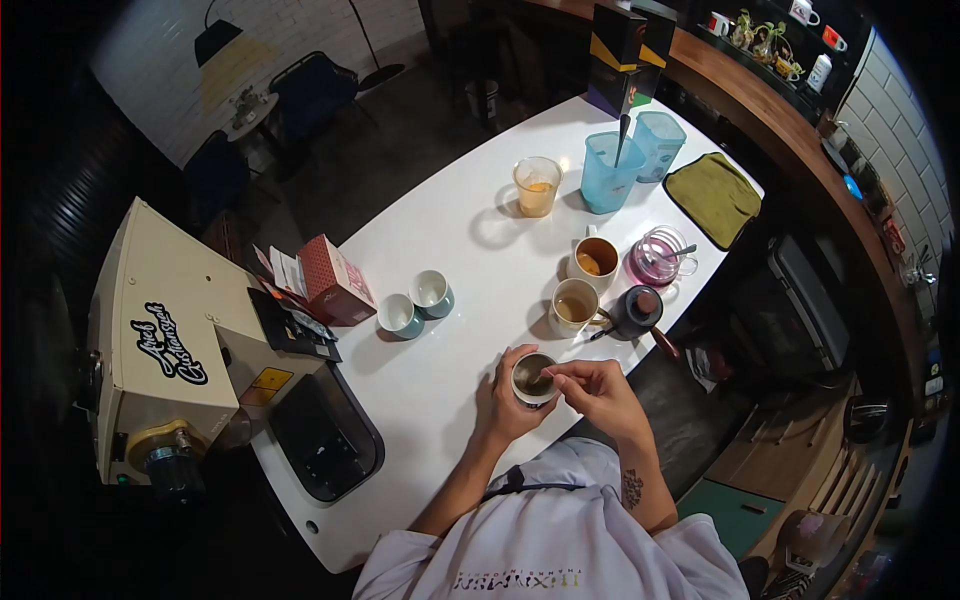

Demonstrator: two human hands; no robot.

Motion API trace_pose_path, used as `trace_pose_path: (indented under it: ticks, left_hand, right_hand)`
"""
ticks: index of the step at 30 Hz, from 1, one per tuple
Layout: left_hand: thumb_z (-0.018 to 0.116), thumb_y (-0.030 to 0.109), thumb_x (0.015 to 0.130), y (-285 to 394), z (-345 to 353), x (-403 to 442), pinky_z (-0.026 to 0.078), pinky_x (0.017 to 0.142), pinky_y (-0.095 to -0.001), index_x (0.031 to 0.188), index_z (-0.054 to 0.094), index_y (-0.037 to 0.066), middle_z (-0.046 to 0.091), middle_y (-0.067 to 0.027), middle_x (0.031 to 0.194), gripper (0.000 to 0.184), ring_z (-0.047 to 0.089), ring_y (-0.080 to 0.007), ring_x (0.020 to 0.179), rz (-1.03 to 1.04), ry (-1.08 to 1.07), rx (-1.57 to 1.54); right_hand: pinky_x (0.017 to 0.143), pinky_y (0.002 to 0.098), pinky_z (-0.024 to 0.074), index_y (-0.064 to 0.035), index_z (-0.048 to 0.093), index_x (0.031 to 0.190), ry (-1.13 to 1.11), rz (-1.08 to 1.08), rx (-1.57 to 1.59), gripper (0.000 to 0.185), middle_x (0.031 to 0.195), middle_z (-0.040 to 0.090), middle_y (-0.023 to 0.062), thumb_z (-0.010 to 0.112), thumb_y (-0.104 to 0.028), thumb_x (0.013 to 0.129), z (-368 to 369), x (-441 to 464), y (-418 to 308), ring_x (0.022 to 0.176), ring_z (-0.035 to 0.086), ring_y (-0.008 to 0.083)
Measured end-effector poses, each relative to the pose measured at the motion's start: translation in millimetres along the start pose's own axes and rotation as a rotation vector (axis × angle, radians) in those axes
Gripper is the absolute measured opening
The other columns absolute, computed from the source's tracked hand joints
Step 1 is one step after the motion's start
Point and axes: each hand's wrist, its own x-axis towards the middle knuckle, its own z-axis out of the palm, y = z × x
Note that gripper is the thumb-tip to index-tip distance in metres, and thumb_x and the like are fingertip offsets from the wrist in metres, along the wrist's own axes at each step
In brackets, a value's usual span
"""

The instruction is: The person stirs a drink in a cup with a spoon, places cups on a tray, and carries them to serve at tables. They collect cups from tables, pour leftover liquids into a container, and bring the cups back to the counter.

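Note:
My left hand (507, 398) is wrapped around the side of a small cup (535, 398) with brownish liquid (527, 373) inside, held by the table's near edge. Over the cup's rim, my right hand (602, 394) pinches the thin handle of a spoon (546, 375) that dips into the cup; its lower end is hidden in the liquid. Just beyond stand a mug of pale brown drink (575, 303) and a white mug (592, 262) with an amber drink. To their right sit a dark pot with a wooden handle (637, 311) and a glass cup of pink liquid (655, 262) with a spoon.
Two teal cups (416, 304) stand left on the white table (470, 240), near a red box (334, 282) and a cream machine (185, 330). Farther back are a clear measuring cup (537, 187), blue pitchers (610, 175), a green cloth (714, 196) and dark boxes (625, 60).

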Motion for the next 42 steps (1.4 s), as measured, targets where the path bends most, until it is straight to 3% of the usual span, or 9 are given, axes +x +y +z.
trace_pose_path:
  ticks: [2, 21, 30, 42]
  left_hand:
    - [0.087, 0.019, 0.063, -1, 1, -1, 0.049, 0.095, -0.0414, 0.127, 0.048, 0.01, 0.062, -0.0093, 0.12, 0.076, 0.064, -0.0314, 0.104, -0.071, -0.019, 0.008]
    - [0.087, 0.022, 0.063, -5, 0, -1, 0.045, 0.102, -0.0443, 0.127, 0.048, 0.009, 0.061, -0.0082, 0.122, 0.077, 0.064, -0.0314, 0.103, -0.049, -0.023, -0.03]
    - [0.087, 0.021, 0.063, -3, 0, -1, 0.047, 0.098, -0.0426, 0.127, 0.048, 0.009, 0.06, -0.009, 0.121, 0.076, 0.063, -0.0313, 0.105, -0.085, -0.008, -0.068]
    - [0.088, 0.02, 0.062, -1, -1, 0, 0.052, 0.085, -0.0383, 0.127, 0.048, 0.01, 0.061, -0.0111, 0.117, 0.076, 0.064, -0.031, 0.101, -0.108, -0.019, -0.089]
  right_hand:
    - [0.048, 0.0192, 0.0273, 0.0043, 0.07, 0.109, -0.003, 0.063, -0.015, 0.022, 0.063, 0.048, -0.0086, 0.063, -0.011, 0.095, -2, 4, 9, 0.055, 0.037, -0.0002]
    - [0.047, 0.0194, 0.0263, 0.0049, 0.069, 0.111, 0.003, 0.034, 0.025, 0.024, 0.061, 0.047, -0.0099, 0.064, -0.012, 0.094, 0, 1, -2, 0.054, 0.036, -0.0006]
    - [0.048, 0.0206, 0.0317, 0.0055, 0.068, 0.112, -0.037, 0.055, 0.063, 0.025, 0.062, 0.051, -0.0053, 0.059, -0.013, 0.097, -1, 5, 7, 0.054, 0.039, 0.0021]
    - [0.049, 0.02, 0.0317, 0.004, 0.067, 0.114, -0.073, 0.026, -0.001, 0.027, 0.066, 0.053, -0.0059, 0.066, -0.012, 0.093, 2, 10, 9, 0.056, 0.04, 0.0013]
